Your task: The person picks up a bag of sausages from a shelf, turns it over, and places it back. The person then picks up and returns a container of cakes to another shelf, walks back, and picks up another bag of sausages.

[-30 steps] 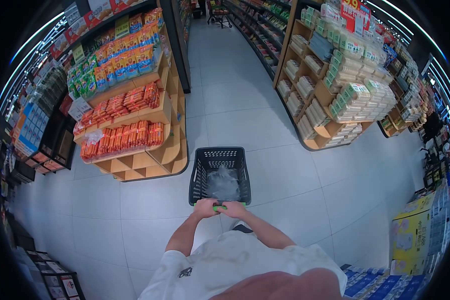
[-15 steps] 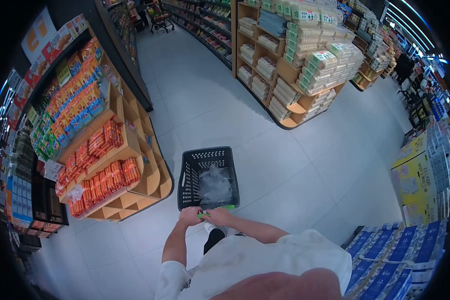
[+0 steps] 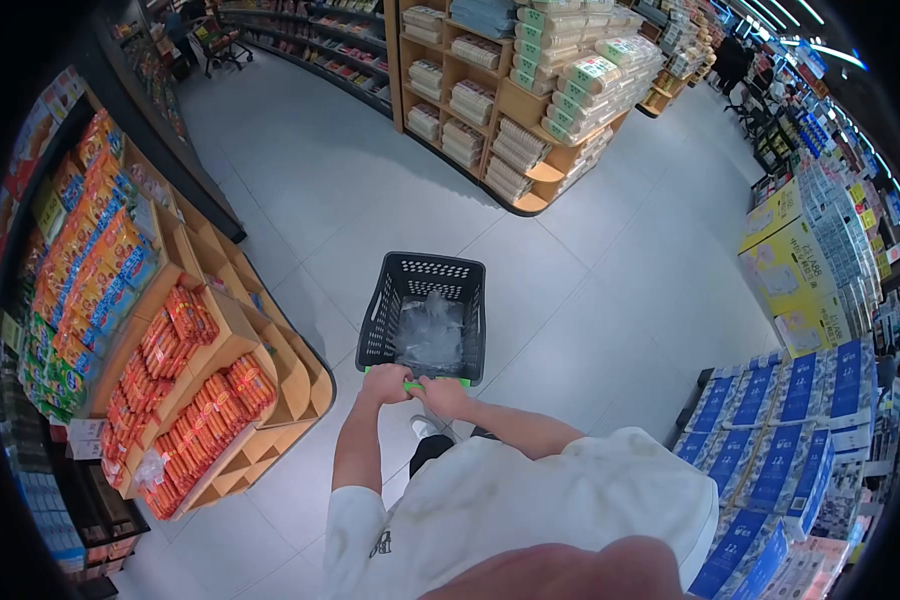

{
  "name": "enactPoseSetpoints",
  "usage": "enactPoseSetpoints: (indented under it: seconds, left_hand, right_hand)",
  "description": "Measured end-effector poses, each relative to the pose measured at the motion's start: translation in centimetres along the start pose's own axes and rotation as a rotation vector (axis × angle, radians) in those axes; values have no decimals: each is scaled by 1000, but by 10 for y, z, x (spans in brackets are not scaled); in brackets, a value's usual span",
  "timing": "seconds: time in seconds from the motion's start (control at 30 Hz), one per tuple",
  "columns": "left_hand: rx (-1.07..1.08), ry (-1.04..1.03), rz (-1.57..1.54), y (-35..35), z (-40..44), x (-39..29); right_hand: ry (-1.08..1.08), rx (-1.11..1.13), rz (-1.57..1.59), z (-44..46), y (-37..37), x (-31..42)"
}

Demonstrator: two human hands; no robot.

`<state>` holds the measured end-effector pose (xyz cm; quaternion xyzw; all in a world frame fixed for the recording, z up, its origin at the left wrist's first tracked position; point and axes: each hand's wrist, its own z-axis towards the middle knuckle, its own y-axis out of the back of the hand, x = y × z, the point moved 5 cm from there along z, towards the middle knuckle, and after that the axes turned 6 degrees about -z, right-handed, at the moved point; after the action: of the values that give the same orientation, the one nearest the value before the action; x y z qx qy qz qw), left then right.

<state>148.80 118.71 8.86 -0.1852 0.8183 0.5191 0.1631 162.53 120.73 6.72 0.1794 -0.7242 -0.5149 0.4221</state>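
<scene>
Both of my hands are wrapped round the green handle (image 3: 419, 385) of a dark, perforated shopping basket (image 3: 368, 345). My left hand (image 3: 386, 383) grips it near the basket's left corner. Just beside it, my right hand (image 3: 444, 397) is closed on the same bar, with the forearm slanting in from the right. Inside the basket lies a crumpled clear plastic bag (image 3: 430, 335); what it contains, if anything, I cannot make out. The basket is low in front of my legs, and a white shoe (image 3: 425, 427) shows beneath my hands.
A wooden display (image 3: 305, 385) with red-wrapped packs (image 3: 210, 425) and snack bags stands close on the left. Ahead is a wooden shelf (image 3: 530, 200) stacked with egg cartons. Blue boxes (image 3: 735, 535) and yellow boxes (image 3: 785, 255) line the right. Pale tiled floor (image 3: 560, 290) runs between.
The basket and I have moved forward, and the view has swung to the right. The shelves have shifted left in view. Both hands keep their hold on the handle.
</scene>
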Motion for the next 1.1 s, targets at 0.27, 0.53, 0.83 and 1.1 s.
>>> enactPoseSetpoints:
  seconds: [0.27, 0.53, 0.83, 1.1]
  left_hand:
    - [14, -114, 45, 32, 86, -16]
    - [-29, -103, 8, 54, 194, -69]
    - [-141, 18, -42, 96, 310, -137]
    - [-255, 94, -115, 131, 388, -155]
  right_hand:
    - [-230, -66, -5, 36, 43, -50]
    - [-304, -56, -3, 65, 105, -159]
    - [-318, -324, -146, 106, 184, -274]
    - [-224, -496, -156, 160, 238, -353]
